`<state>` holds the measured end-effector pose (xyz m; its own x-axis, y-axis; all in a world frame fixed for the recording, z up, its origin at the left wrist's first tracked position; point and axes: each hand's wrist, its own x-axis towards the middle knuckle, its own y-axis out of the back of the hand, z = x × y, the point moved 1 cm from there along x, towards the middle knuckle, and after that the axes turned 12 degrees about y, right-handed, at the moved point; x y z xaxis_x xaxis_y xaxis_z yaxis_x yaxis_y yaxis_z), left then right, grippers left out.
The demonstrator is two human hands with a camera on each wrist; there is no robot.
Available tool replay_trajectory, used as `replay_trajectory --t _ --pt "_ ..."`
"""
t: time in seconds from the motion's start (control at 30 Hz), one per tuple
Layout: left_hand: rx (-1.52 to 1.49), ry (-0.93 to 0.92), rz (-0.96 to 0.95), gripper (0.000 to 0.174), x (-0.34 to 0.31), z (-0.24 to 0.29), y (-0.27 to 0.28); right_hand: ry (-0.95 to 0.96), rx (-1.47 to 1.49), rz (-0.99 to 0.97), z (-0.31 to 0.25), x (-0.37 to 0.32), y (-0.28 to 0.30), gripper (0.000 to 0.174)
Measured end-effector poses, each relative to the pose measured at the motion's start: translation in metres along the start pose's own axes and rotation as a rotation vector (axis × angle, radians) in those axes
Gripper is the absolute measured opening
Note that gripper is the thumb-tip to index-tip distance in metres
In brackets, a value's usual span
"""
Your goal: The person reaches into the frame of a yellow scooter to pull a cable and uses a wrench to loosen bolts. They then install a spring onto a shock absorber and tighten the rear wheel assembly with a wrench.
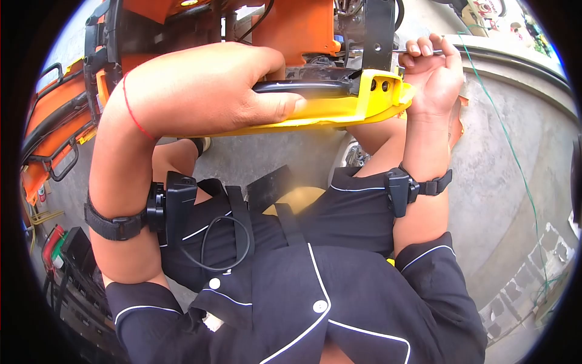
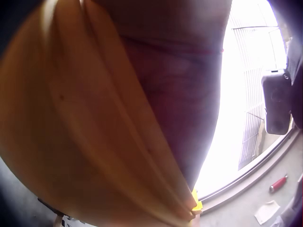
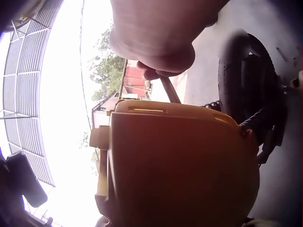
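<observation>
My left hand [image 1: 248,91] grips the near side of a yellow plastic panel [image 1: 336,110], its thumb lying along the front beside a black bar [image 1: 309,87]. The fingers pass behind the bar and are partly hidden. At the panel's right end, my right hand [image 1: 438,79] is raised palm toward me, fingers curled round a thin metal rod [image 3: 169,89]. The rod points left toward a black upright bracket [image 1: 378,36] with a hole in it; whether it enters that hole I cannot tell. The panel's curved underside [image 2: 85,123] fills much of the left wrist view.
Orange machine bodywork [image 1: 301,27] stands behind the panel, with black tubular frames [image 1: 63,158] at left. A black tyre [image 3: 232,80] shows in the right wrist view. A green cord [image 1: 502,127] trails across the concrete floor [image 1: 485,200]. A red-handled tool [image 2: 278,184] lies at the side.
</observation>
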<state>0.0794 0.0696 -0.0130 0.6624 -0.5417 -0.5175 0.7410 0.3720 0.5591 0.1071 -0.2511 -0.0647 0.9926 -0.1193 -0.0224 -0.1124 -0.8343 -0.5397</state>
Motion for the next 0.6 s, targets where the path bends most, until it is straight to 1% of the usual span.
replay_trajectory --t 0.03,0.07,0.1,0.17,0.23,0.3,0.33,0.37,0.4,0.43,0.5,0.53,0.6 --pt "0.005 0.058 -0.040 0.044 0.000 0.003 0.001 0.006 0.039 0.069 -0.002 0.003 0.010 0.022" --pt "0.016 0.076 -0.081 0.044 0.002 0.004 0.003 -0.004 0.031 0.130 -0.002 0.004 0.009 0.019" --pt "0.027 0.096 -0.122 0.044 0.003 0.005 0.005 0.000 0.031 0.124 0.001 0.005 0.009 0.019" --pt "0.038 0.098 -0.143 0.045 0.005 0.006 0.008 -0.190 0.128 0.187 0.012 0.006 0.014 0.019" --pt "0.000 0.067 -0.135 0.046 0.005 0.005 0.007 -0.185 0.065 0.247 0.032 0.006 0.010 0.019" --pt "0.010 0.065 -0.134 0.046 0.006 0.004 0.006 -0.173 -0.067 0.374 0.044 0.002 -0.006 0.019" --pt "-0.013 0.058 -0.133 0.046 0.006 0.004 0.005 -0.172 -0.069 0.373 0.047 0.003 0.005 0.019" --pt "-0.037 0.053 -0.128 0.046 0.005 0.002 0.004 -0.222 0.006 0.302 0.052 0.004 0.023 0.023" --pt "-0.028 0.060 -0.146 0.046 0.005 0.001 0.004 -0.271 0.081 0.231 0.054 0.006 0.024 0.028" --pt "-0.029 0.059 -0.144 0.046 0.006 0.001 0.004 -0.276 0.100 0.290 0.059 0.007 0.026 0.030" --pt "-0.053 0.021 -0.134 0.045 0.006 0.000 0.004 -0.424 0.302 0.128 0.068 0.005 0.028 0.027" --pt "-0.057 -0.002 -0.119 0.045 0.006 -0.001 0.003 -0.426 0.299 0.128 0.072 0.004 0.031 0.027" --pt "-0.062 -0.002 -0.126 0.045 0.006 0.001 0.006 -0.536 0.092 0.343 0.082 -0.003 0.009 0.037"
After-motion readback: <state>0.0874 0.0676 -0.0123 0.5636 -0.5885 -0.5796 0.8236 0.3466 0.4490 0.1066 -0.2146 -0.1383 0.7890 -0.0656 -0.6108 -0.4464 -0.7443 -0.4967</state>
